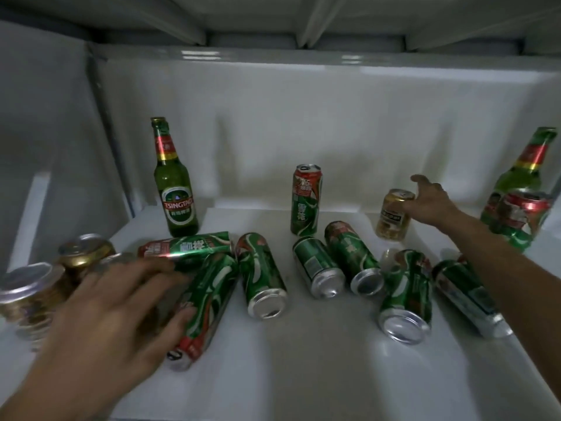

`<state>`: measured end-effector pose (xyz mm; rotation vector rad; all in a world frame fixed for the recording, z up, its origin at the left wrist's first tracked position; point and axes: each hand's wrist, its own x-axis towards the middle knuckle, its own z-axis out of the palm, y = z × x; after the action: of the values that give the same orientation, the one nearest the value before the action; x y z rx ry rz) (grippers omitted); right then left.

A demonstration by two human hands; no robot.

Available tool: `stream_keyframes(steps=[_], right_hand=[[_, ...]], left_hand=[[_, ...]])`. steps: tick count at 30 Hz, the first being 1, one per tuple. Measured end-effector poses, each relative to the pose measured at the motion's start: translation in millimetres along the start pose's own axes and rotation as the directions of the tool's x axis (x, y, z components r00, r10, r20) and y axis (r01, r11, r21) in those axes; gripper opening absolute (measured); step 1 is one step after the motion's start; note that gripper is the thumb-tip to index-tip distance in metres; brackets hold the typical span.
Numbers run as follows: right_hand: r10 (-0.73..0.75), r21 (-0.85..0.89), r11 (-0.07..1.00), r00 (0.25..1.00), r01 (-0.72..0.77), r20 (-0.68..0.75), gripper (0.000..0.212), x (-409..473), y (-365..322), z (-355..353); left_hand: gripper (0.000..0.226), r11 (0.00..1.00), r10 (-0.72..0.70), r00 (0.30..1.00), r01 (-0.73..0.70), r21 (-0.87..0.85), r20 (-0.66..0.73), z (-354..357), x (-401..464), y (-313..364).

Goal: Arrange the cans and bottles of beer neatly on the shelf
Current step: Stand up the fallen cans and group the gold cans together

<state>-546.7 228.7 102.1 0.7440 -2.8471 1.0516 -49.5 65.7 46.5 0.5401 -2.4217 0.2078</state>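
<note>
On the white shelf [303, 369] several green beer cans lie on their sides, among them one [262, 275] left of centre and one [406, 290] at the right. One green can [306, 202] stands upright at the back. A green Tsingtao bottle [176, 192] stands at the back left, and a second bottle [522, 174] at the far right. My right hand [431, 202] grips the top of a slightly tilted gold can [393, 220]. My left hand [121, 305] hovers blurred, with spread fingers, over a lying green can [212, 296], its thumb against the can.
Two gold cans [85, 250] [24, 296] stand at the front left, partly behind my left hand. A red and green can [522, 220] stands before the right bottle. White walls close the back and left; another shelf runs overhead.
</note>
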Motion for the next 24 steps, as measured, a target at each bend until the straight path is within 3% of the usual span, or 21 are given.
stream_keyframes(steps=[2, 6, 9, 12, 16, 21, 24], right_hand=[[0.02, 0.05, 0.999, 1.0, -0.021, 0.016, 0.09, 6, 3, 6], [0.018, 0.095, 0.995, 1.0, -0.018, 0.0, 0.075, 8, 9, 17], [0.026, 0.133, 0.991, 1.0, -0.024, -0.016, 0.076, 7, 13, 24], [0.006, 0.128, 0.992, 0.998, 0.002, -0.062, 0.076, 5, 12, 25], [-0.016, 0.117, 0.993, 0.992, 0.031, -0.123, 0.074, -3, 11, 17], [-0.089, 0.12, 0.986, 0.975, 0.115, -0.204, 0.075, -15, -4, -8], [-0.151, 0.095, 0.98, 0.968, 0.173, -0.203, 0.074, -30, -22, -27]], left_hand=[[0.046, 1.0, -0.003, 0.998, 0.002, 0.015, 0.071, -22, 29, 6], [0.051, 1.0, 0.029, 0.991, -0.029, -0.003, 0.134, 1, 8, 5], [0.066, 0.999, 0.003, 0.976, -0.013, 0.046, 0.216, 20, -7, 13], [0.08, 0.994, -0.102, 0.963, 0.108, -0.009, 0.248, 29, -14, 14], [0.082, 0.99, -0.099, 0.979, 0.115, -0.081, 0.176, 33, -17, 10], [0.057, 0.964, -0.119, 0.993, 0.112, -0.24, -0.014, 8, 9, 4], [0.052, 0.952, -0.125, 0.992, 0.116, -0.283, -0.013, -12, 42, 5]])
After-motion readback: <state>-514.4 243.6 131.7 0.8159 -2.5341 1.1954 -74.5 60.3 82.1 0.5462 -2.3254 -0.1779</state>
